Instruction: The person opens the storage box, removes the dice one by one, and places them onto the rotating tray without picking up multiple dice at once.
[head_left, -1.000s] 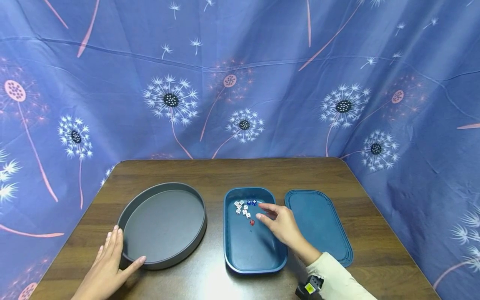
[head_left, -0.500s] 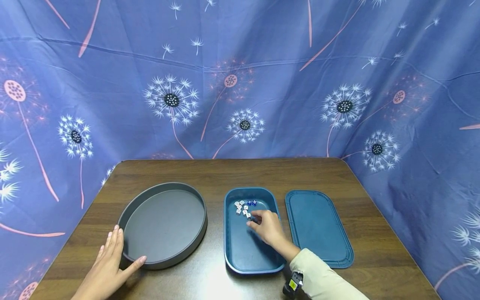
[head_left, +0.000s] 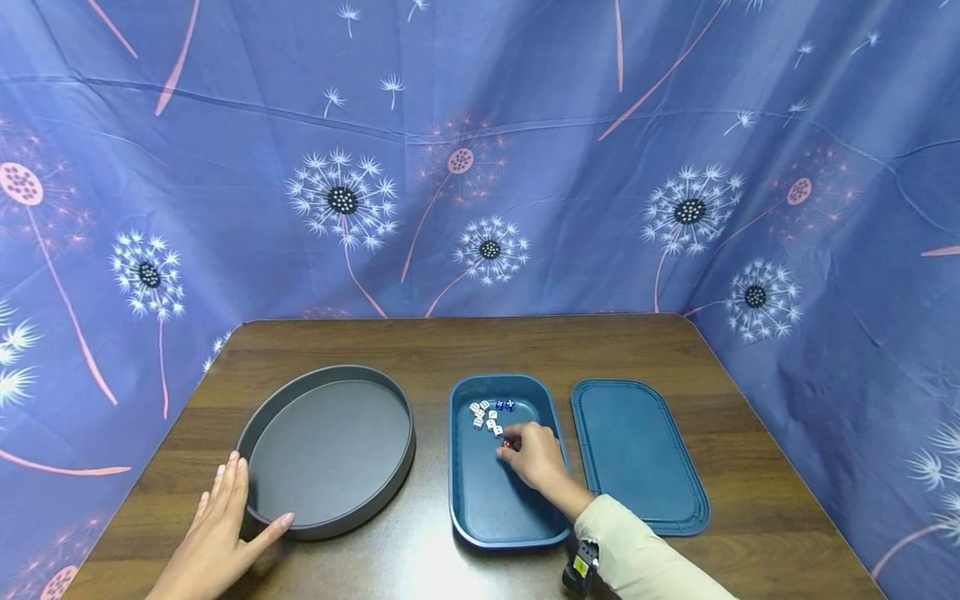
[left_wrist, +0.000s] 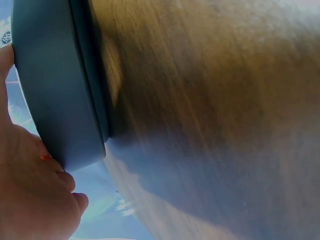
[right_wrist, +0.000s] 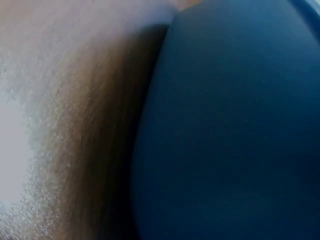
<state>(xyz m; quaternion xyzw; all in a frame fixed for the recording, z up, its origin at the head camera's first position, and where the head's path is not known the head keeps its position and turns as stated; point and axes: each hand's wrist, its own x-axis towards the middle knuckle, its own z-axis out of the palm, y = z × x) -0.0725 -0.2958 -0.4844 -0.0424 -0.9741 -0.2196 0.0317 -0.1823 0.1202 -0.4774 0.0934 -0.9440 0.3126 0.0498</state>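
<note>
In the head view a blue rectangular tray [head_left: 480, 508] sits at the table's middle. Several white dice [head_left: 483, 417] and two blue dice [head_left: 504, 405] lie at its far end. My right hand [head_left: 512, 442] reaches into the tray with its fingers curled, pinching a small red die [head_left: 507, 444] just below the white ones. My left hand [head_left: 225, 517] lies flat on the table, thumb against the outer wall of a round grey pan [head_left: 330, 521]. The left wrist view shows that pan wall [left_wrist: 60, 100] beside my thumb [left_wrist: 30, 200]. The right wrist view is a blurred close-up of the tray [right_wrist: 225, 125].
A flat blue lid [head_left: 637, 454] lies right of the tray. The brown wooden table [head_left: 450, 342] is enclosed by a blue dandelion-print cloth [head_left: 480, 167] at the back and on both sides. The grey pan holds nothing.
My right hand moved left and down into the tray, then its fingers curled onto the red die. The left hand and the pan stayed still.
</note>
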